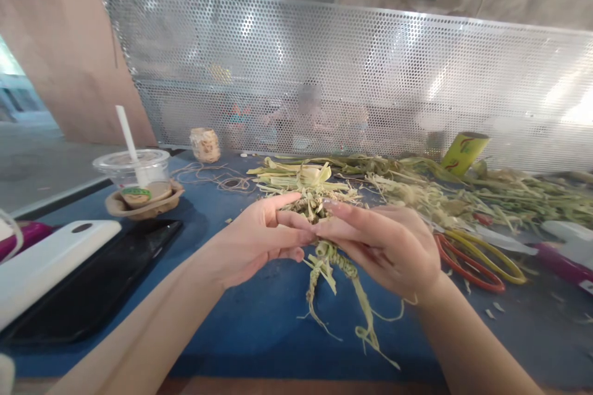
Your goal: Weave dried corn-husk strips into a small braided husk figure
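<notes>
Near the middle of the blue table, my left hand (266, 228) and my right hand (389, 244) meet at the fingertips. Between them they pinch a braided piece of dried plant husk (340, 262), pale green. Two twisted ends dangle from it toward me, with loose strands at the tips. My fingers cover its upper part, so what exactly each fingertip grips is hidden. Just beyond my hands lies a bundle of cut husk strips (296, 173), with loose shreds around it.
A drink cup (139, 173) in a cardboard holder, a black phone (102, 278) and a white device (65, 259) lie left. Scissors (482, 259) with red and yellow handles, a husk pile (463, 197) and a green can (466, 151) are right. A perforated metal screen (324, 74) stands behind.
</notes>
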### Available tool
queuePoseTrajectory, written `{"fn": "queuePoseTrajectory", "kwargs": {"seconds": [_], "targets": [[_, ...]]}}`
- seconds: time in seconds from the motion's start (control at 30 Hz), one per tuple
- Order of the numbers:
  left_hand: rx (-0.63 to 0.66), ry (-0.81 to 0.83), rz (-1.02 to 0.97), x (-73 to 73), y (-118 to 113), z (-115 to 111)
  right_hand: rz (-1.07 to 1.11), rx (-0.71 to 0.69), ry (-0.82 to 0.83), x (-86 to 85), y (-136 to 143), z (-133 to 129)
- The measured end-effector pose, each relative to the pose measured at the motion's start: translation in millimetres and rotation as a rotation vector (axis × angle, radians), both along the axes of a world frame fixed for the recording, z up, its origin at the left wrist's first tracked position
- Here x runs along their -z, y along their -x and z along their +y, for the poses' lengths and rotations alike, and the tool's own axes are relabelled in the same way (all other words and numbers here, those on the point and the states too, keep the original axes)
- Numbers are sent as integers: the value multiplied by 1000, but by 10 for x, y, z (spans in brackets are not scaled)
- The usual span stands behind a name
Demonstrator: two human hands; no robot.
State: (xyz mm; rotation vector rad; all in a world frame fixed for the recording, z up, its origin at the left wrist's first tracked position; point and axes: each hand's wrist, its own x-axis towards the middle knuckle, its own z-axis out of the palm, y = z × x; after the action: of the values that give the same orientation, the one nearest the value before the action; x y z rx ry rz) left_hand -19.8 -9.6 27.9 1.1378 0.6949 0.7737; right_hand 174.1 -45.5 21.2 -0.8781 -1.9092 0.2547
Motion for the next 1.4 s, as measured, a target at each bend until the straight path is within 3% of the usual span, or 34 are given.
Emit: {"fn": "queuePoseTrajectory", "kwargs": {"seconds": [0.13,0.3,0.4,0.53,0.7,1.0,1.13,1.4], "targets": [[-46,-197,43,-10,-7,-11,-116,-51,-148,-1,70,8],[-218,-411,160,-2,-11,-49,-2,50,19,9,175,37],[-255,-489,223,8,-24,-68,43,91,98,13,206,57],[-292,-624,307,31,-51,-64,-25,152,82,32,213,61],[-308,-670,454,65,-49,-44,-261,282,-54,97,227,24],[-338,-772,572,88,-80,-45,-489,367,-71,129,286,11],[-330,-776,573,68,-75,-31,-328,353,-10,111,255,36],[-222,-570,424,-14,-26,-57,151,203,270,15,232,91]]}}
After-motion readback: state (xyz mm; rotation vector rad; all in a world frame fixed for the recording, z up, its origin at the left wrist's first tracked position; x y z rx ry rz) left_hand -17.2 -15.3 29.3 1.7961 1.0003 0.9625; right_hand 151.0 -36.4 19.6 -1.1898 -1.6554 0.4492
